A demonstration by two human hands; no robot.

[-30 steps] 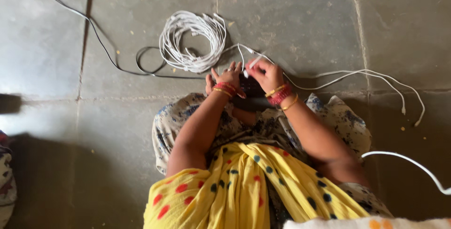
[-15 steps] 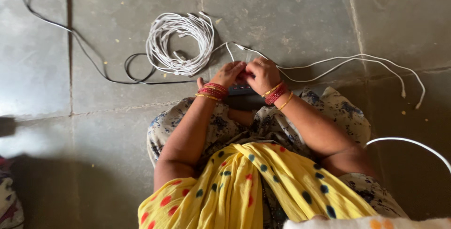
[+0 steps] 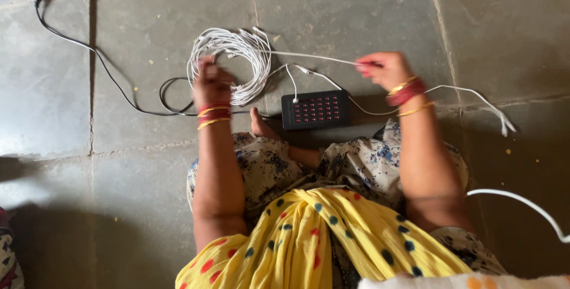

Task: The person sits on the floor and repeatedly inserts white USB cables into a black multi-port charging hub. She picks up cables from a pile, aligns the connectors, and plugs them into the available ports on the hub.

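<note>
Stone tile floor (image 3: 356, 10): bare ahead of and outside both hands, so plenty of room to move. Black multi-port charging block (image 3: 315, 109) sits between the hands, just in front of the knees, one white lead plugged in. White cable bundle (image 3: 228, 63) lies under the left hand (image 3: 209, 81), which is closed on its coils. Right hand (image 3: 383, 68) pinches a single white cable (image 3: 314, 59) drawn taut from the bundle. Judged step: separating one cable. Next needs the bundle pinned and the connector end found. Thin black cord (image 3: 101, 66) trails outside the left hand: snag risk.

Floor (image 3: 356, 4): matt, rough grey stone tiles. Cables (image 3: 237, 57): smooth white plastic. Hub (image 3: 314, 109): matt black plastic (perforated face). Garment (image 3: 309, 235): printed cloth.
</note>
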